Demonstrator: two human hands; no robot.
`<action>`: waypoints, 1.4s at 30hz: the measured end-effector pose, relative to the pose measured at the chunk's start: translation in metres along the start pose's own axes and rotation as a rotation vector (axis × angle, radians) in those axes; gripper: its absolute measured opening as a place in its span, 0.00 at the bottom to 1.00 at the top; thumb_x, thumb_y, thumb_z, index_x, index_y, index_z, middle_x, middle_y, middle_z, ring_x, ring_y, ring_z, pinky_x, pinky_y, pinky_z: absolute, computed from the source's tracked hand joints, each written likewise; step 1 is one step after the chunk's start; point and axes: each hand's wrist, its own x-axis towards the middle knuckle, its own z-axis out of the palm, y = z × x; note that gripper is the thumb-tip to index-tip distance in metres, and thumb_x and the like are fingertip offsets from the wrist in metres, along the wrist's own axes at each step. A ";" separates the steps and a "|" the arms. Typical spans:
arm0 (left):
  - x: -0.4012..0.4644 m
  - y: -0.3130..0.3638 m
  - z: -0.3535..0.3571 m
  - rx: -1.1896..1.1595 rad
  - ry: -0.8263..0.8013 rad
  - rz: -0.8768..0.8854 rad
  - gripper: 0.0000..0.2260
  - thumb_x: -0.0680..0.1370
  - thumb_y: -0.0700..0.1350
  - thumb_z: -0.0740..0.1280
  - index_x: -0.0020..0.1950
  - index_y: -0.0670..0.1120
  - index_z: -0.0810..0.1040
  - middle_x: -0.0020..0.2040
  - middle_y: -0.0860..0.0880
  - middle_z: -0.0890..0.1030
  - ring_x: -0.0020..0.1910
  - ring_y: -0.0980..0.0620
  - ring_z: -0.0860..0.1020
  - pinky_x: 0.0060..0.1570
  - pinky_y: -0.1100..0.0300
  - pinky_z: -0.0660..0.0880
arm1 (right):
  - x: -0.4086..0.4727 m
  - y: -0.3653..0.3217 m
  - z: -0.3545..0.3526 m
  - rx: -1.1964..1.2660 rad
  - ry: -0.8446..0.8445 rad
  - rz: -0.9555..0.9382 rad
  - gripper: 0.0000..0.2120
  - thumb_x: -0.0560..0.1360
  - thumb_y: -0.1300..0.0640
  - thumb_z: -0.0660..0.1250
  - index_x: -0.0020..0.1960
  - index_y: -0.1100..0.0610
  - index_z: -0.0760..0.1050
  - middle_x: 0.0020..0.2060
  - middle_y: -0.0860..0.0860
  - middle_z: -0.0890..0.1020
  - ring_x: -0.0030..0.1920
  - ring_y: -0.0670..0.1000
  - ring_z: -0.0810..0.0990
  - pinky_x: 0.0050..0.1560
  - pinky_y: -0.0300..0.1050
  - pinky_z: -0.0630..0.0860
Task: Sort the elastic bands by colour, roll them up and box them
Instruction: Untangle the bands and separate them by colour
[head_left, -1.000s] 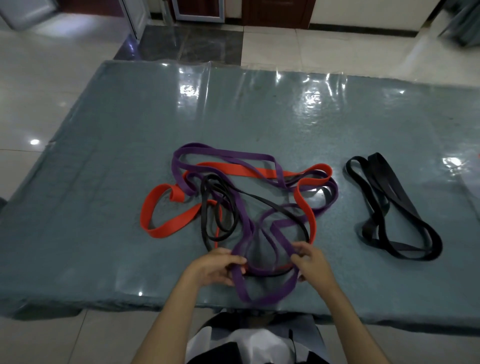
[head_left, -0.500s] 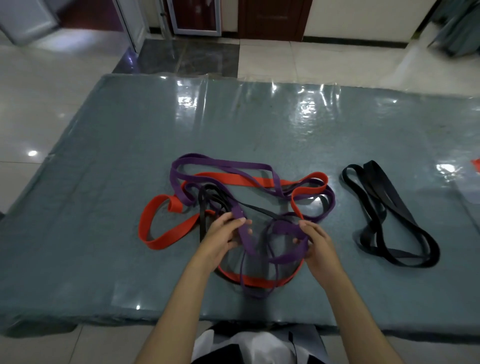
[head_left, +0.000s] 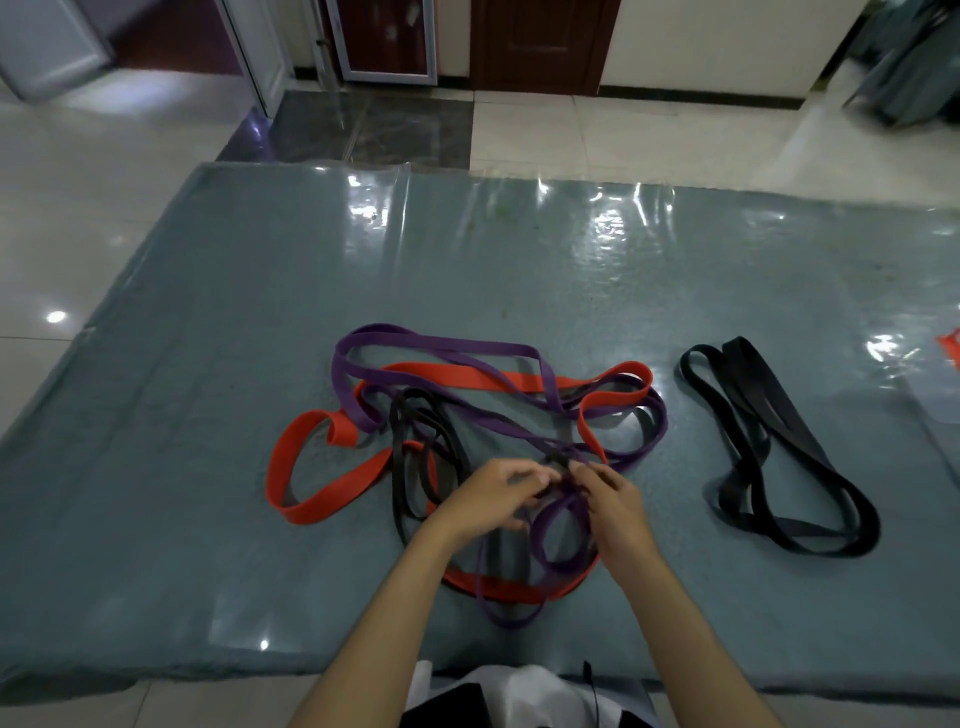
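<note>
1. Both hands are right in the middle of the tangle, near the front edge of the worktop (head_left: 208, 364), which is covered in a grey-green cloth under shiny clear plastic
2. Left hand (head_left: 488, 501) has its fingers curled, grip pinching strands at the knotty bit where purple and black cross. Can't tell exactly which strand it's got
3. Right hand (head_left: 610, 493) is just beside it, fingertips nearly touching the left's, grip pinching the purple band (head_left: 447, 349) where it bunches up
4. Purple band loops all over: a long stretch across the back of the pile, a loop out to the right, and a loop hanging down between the wrists toward the front edge
5. Red band (head_left: 311, 506) makes a big loop on the left, runs under the purple at the back, and another bit curves below the hands
6. Thin black band (head_left: 402, 467) sits in the pile just left of the left hand
7. A separate pile of black bands (head_left: 779, 452) lies well apart on the right, untangled from the rest
8. Something small and red (head_left: 951, 349) peeks in at the far right edge, too cut off to tell what
</note>
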 end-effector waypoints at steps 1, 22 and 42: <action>0.002 0.000 -0.004 -0.070 0.068 -0.018 0.10 0.86 0.47 0.65 0.65 0.52 0.81 0.62 0.50 0.83 0.56 0.51 0.85 0.51 0.54 0.84 | 0.003 -0.004 -0.001 0.032 0.040 -0.002 0.09 0.79 0.61 0.73 0.57 0.65 0.83 0.53 0.67 0.86 0.51 0.62 0.85 0.58 0.57 0.82; 0.049 0.013 -0.041 0.095 0.563 0.417 0.10 0.77 0.42 0.69 0.54 0.44 0.87 0.55 0.46 0.86 0.54 0.48 0.84 0.60 0.47 0.79 | 0.023 -0.082 0.025 0.132 -0.562 -0.013 0.18 0.78 0.54 0.72 0.64 0.63 0.82 0.55 0.63 0.85 0.49 0.61 0.86 0.48 0.54 0.85; 0.010 0.085 -0.109 0.198 0.488 0.636 0.09 0.79 0.37 0.74 0.54 0.51 0.88 0.50 0.56 0.88 0.52 0.54 0.86 0.53 0.61 0.81 | 0.077 -0.037 0.017 -1.195 0.010 -0.493 0.22 0.75 0.36 0.72 0.64 0.46 0.80 0.59 0.48 0.72 0.59 0.53 0.76 0.54 0.53 0.82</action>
